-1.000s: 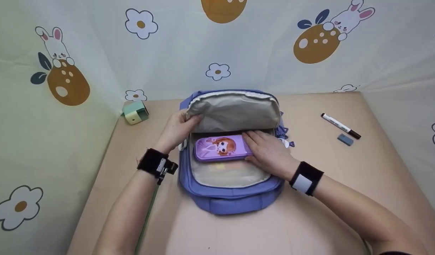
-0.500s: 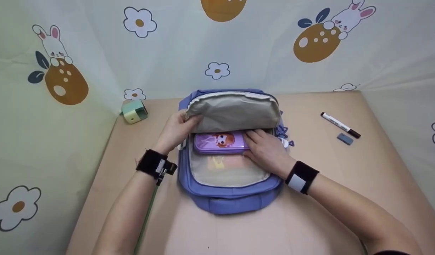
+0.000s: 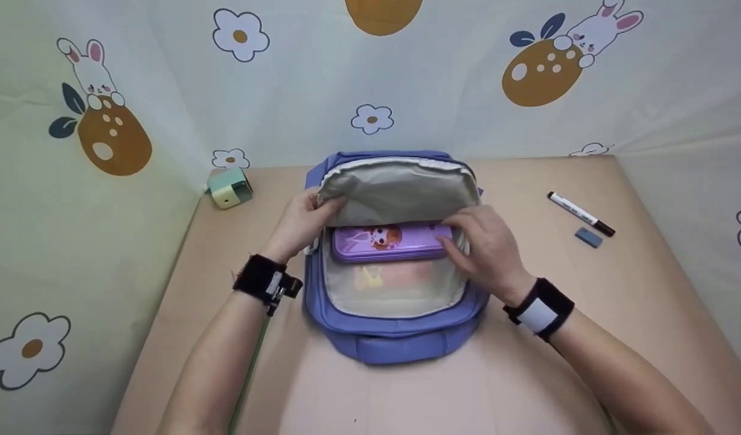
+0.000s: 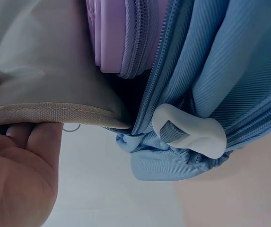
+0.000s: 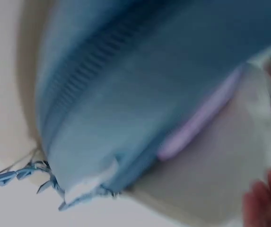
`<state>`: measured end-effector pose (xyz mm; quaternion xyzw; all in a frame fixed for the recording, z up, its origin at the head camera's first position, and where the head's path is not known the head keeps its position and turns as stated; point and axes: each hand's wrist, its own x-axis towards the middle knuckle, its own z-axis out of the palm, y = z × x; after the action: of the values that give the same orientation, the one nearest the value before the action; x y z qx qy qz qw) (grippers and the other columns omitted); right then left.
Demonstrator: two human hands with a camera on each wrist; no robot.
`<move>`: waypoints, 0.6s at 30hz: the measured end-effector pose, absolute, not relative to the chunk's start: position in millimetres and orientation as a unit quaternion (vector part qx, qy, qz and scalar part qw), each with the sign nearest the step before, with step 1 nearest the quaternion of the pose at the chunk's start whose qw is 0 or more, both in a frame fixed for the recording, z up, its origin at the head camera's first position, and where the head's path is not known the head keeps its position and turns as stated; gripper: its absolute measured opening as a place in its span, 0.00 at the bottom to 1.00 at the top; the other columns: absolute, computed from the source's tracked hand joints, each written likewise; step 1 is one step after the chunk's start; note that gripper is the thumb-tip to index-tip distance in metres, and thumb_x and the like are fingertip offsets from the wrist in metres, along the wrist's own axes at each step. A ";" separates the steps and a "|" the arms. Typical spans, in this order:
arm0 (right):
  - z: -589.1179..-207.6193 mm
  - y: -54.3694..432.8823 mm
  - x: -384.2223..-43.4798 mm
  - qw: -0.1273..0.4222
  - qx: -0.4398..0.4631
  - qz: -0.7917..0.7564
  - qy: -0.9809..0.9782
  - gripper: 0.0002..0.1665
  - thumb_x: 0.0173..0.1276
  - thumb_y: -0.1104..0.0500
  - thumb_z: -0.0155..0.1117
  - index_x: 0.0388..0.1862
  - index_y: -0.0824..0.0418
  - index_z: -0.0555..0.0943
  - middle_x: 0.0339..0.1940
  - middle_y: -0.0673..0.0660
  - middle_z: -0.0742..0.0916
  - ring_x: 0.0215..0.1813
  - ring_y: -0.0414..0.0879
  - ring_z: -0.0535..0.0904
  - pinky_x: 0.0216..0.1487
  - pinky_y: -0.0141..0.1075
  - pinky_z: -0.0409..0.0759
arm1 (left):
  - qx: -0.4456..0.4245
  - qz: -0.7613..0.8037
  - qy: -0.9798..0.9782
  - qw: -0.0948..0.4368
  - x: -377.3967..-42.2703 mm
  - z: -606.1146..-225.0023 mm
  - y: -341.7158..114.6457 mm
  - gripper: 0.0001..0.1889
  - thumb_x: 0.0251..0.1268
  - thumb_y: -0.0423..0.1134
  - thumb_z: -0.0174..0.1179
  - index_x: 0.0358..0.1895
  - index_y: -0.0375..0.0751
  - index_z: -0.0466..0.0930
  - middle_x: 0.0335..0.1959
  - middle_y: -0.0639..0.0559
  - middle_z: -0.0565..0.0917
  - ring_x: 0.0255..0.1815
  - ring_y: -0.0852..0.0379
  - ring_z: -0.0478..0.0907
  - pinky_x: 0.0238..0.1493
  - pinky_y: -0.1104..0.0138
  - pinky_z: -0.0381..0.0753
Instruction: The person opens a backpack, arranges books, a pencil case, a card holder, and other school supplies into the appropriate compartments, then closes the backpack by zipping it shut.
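Observation:
A blue backpack [image 3: 400, 347] lies with its front pocket unzipped. My left hand [image 3: 304, 220] pinches the left edge of the pocket's beige-lined flap [image 3: 400, 190], holding it up; the left wrist view shows the thumb on the lining and fingers behind the hem [image 4: 50, 112]. Inside the pocket lies a purple pencil case [image 3: 406, 241] with a cartoon girl on it, its upper edge under the flap. Beside the case's right end hovers my right hand [image 3: 491, 251], fingers loosely bent and gripping nothing visible. The right wrist view is blurred, with fingertips [image 5: 263, 203] at its edge.
A green and cream pencil sharpener [image 3: 230, 188] stands at the table's back left. On the right lie a white marker with black ends [image 3: 578, 212] and a small grey-blue eraser [image 3: 588, 237]. A patterned cloth [image 3: 285, 96] hangs behind the table.
The pencil case has slid deeper into the pocket, away from me. My right hand has come off it and moved right. My left hand keeps its hold on the flap.

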<state>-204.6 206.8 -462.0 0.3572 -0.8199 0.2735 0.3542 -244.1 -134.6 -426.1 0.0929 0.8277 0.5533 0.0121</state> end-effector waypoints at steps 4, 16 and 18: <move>-448.0 225.3 -217.2 0.356 0.294 0.364 -0.809 0.34 0.63 0.58 0.75 0.65 0.66 0.74 0.59 0.63 0.80 0.60 0.57 0.75 0.62 0.46 0.72 | 0.088 0.553 0.828 0.014 -244.7 -425.8 -136.2 0.19 0.69 0.56 0.66 0.33 0.43 0.77 0.19 0.58 0.64 0.19 0.61 0.60 0.20 0.68 0.59; -443.2 220.5 -242.0 0.091 0.178 0.590 -0.782 0.22 0.71 0.65 0.69 0.62 0.68 0.79 0.53 0.60 0.86 0.53 0.45 0.81 0.52 0.33 0.80 | 0.098 0.560 0.822 0.029 -243.1 -429.3 -137.4 0.22 0.68 0.56 0.66 0.27 0.45 0.69 0.18 0.58 0.64 0.18 0.61 0.59 0.19 0.69 0.59; -435.8 214.5 -239.3 0.100 0.170 0.585 -0.786 0.16 0.71 0.66 0.69 0.55 0.71 0.82 0.48 0.60 0.87 0.46 0.43 0.81 0.46 0.30 0.79 | 0.100 0.559 0.823 0.031 -242.9 -429.5 -138.0 0.22 0.68 0.56 0.66 0.27 0.45 0.69 0.18 0.57 0.65 0.18 0.60 0.59 0.19 0.69 0.58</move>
<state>-239.3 214.5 -435.8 0.1702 -0.7864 0.5854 0.0996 -242.9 -138.0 -429.5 0.0999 0.8226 0.5588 0.0314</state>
